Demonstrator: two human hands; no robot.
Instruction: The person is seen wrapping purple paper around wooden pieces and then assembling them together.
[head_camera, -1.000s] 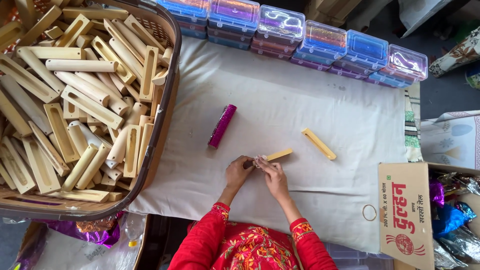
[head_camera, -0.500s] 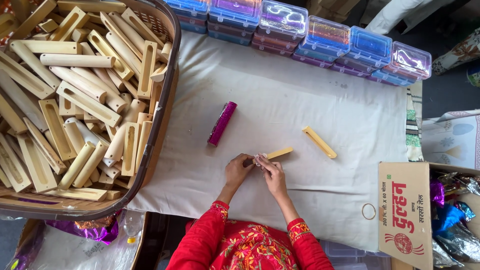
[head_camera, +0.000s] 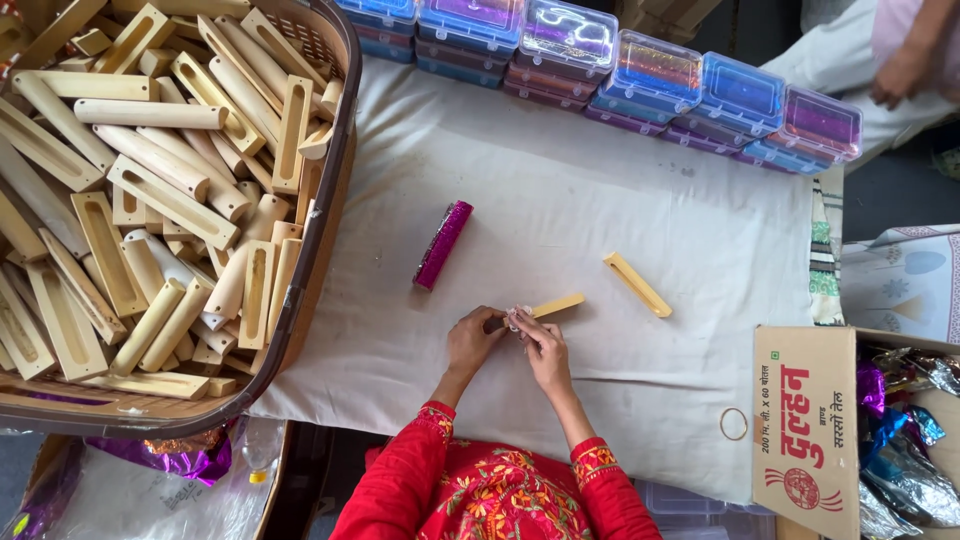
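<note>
My left hand (head_camera: 472, 338) and my right hand (head_camera: 541, 348) meet over the white cloth (head_camera: 560, 210), fingers pinched together on the near end of a pale wooden stick (head_camera: 556, 305). Something small and pale shows between the fingertips; I cannot tell what it is. A second slotted wooden piece (head_camera: 636, 284) lies loose to the right of my hands. A stick wrapped in glittery magenta foil (head_camera: 442, 244) lies up and to the left of my left hand. Both sleeves are red with a floral pattern.
A large woven basket (head_camera: 330, 190) full of several slotted wooden pieces fills the left. Stacked clear plastic boxes (head_camera: 640, 70) with coloured contents line the far edge. A cardboard box (head_camera: 805, 430) with foil wrappers (head_camera: 905, 440) stands right. A thin ring (head_camera: 733, 423) lies near it. Another person's hand (head_camera: 900, 75) is at top right.
My hands stay together on the stick's end with only slight finger movement. The camera view has shifted a little.
</note>
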